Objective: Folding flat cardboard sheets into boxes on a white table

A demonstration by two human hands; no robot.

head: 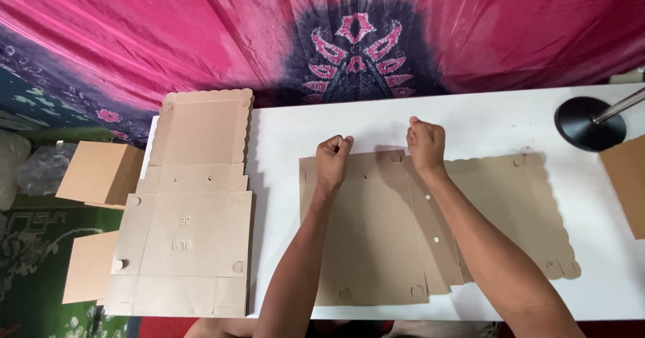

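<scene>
A flat brown cardboard box blank (376, 244) with scalloped edges lies unfolded on the white table (470, 119) in front of me. My left hand (333, 158) is a closed fist resting on the blank's far left part. My right hand (426, 143) is also a fist, pressing on the blank's far edge near a fold line. Both forearms reach across the cardboard. Neither fist holds anything that I can see.
A stack of flat box blanks (188, 244) lies at the table's left end. Folded brown boxes (101, 173) sit lower left. A black round stand base (590, 124) is at the far right, with another cardboard piece (628, 183) beside it. A pink patterned cloth (201, 35) hangs behind.
</scene>
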